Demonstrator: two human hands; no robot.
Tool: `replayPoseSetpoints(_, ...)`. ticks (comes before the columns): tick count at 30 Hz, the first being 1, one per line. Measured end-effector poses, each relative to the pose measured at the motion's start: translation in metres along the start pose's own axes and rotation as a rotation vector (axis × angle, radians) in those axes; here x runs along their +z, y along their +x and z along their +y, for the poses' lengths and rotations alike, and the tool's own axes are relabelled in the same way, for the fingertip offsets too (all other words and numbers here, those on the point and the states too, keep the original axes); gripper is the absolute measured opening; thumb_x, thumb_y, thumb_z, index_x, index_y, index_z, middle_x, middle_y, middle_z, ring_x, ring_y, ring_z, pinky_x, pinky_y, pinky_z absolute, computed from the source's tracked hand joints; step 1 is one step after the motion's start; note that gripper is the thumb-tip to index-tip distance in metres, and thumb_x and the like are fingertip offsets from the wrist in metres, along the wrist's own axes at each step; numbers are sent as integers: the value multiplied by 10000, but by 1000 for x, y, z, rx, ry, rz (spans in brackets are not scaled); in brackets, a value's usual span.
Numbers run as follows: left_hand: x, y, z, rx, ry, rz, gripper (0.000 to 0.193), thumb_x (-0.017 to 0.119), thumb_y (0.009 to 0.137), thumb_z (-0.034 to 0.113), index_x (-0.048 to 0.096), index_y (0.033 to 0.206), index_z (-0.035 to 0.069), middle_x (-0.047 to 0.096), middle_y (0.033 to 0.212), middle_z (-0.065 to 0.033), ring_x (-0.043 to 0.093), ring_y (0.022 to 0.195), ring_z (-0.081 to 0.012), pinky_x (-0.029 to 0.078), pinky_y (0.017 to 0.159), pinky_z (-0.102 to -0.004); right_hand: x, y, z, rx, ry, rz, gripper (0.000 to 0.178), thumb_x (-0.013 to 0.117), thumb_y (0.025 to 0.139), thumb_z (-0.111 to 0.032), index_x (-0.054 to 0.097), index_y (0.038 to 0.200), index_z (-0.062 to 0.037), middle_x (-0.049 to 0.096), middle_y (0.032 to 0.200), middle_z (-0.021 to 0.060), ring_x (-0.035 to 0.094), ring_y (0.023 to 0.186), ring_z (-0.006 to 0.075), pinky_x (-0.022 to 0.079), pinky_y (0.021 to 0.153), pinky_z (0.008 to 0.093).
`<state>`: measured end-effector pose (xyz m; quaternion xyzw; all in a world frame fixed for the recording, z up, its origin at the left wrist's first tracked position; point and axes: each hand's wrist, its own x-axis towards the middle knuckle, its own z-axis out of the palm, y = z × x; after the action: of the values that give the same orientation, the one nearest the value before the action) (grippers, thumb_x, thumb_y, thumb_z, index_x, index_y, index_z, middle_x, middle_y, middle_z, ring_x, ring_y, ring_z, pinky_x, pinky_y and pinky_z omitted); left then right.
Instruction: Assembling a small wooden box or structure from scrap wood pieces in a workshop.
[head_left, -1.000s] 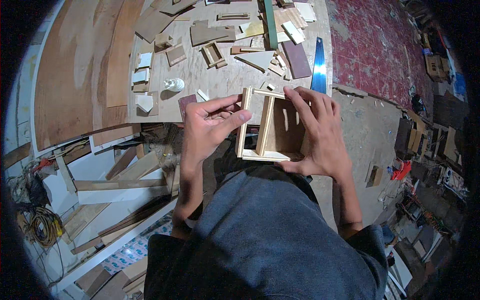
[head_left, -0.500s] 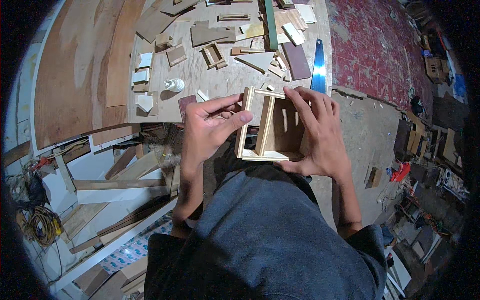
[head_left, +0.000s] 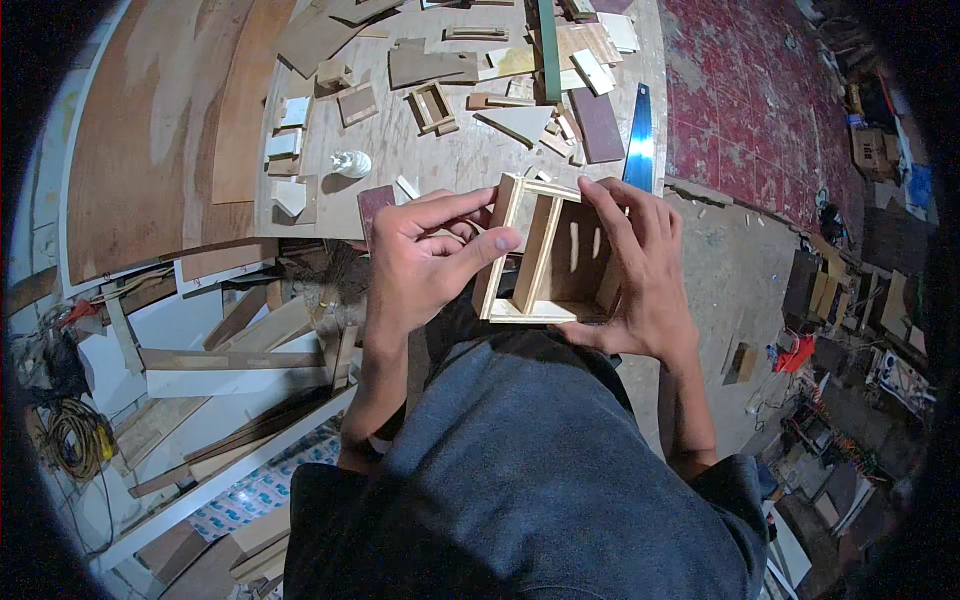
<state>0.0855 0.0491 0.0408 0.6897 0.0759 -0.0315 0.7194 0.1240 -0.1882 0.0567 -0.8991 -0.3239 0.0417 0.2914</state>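
Between my hands is a small wooden box, tilted, its open face toward me. A divider splits it into a narrow and a wider compartment, and two slots show in the wider one's back panel. My left hand pinches the box's left wall, thumb on the near side, the other fingers curled behind. My right hand spans the right side, fingertips on the top edge and thumb at the bottom corner. Part of the right wall is hidden by that hand.
Ahead, the worktable bears wood offcuts, a small open wooden frame, a white bottle, a green strip and a saw blade. Boards lean at the left, near a coiled cable.
The box has turned slightly, so more of its inside and the slots show. Both hands keep their hold on it. The whole view has shifted a little.
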Motion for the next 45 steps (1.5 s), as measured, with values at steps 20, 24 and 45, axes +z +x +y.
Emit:
replayPoseSetpoints(20,-2,-7,-6,37,-26,12,360,762,845,72,655,1148,-90,667,957,-130,641,826,-106,571,703,-216,1,-2,-7,-8,-18,-2,1161,827,430,-461,407,1456,-116,482,1302,159,454,1197,357,309,1033,494)
replayPoseSetpoints(24,-2,-9,-7,46,-17,23,355,762,845,73,658,1143,-91,669,950,-130,642,819,-108,571,697,-216,2,-3,-8,1,-16,-1,1153,824,432,-458,411,1452,-115,485,1297,153,455,1196,353,307,1034,494)
replayPoseSetpoints(45,-7,-12,-13,8,68,25,359,796,825,125,683,1079,-103,691,892,-128,630,777,-101,511,668,-218,-1,-6,-17,-4,-41,-20,1156,820,410,-447,415,1439,-111,487,1286,158,450,1219,341,295,1048,494)
